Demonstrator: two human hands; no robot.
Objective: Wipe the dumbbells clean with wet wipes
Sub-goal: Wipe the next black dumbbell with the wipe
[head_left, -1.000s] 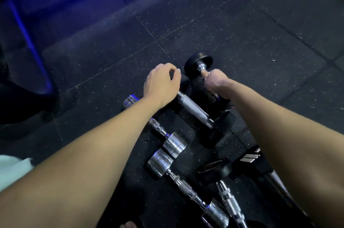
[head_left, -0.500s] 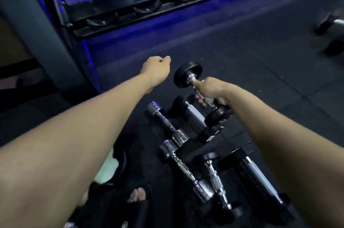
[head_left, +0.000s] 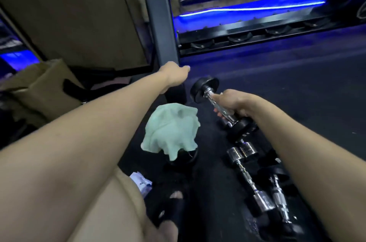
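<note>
Two hands: left hand (head_left: pixel 174 74), right hand (head_left: pixel 235 103). One black-headed dumbbell (head_left: pixel 206 88) lifted. On the floor (head_left: pixel 297 87), at least three further dumbbells: two chrome-headed (head_left: pixel 247 178), (head_left: pixel 244 147) and one with a chrome handle (head_left: pixel 280 200); more may lie hidden under the right arm. One pale green cloth (head_left: pixel 171 133). One small wipes packet (head_left: pixel 141 182). One black sandal (head_left: pixel 170 210). One cardboard box (head_left: pixel 42 87).

Centre frame: cloth (head_left: pixel 172 131) draped on an object on the floor (head_left: pixel 297 91). Right of it: held dumbbell (head_left: pixel 216 101); below that, floor dumbbells (head_left: pixel 249 176). Upper right: rack (head_left: pixel 257 36). Left: bag (head_left: pixel 39 87).
</note>
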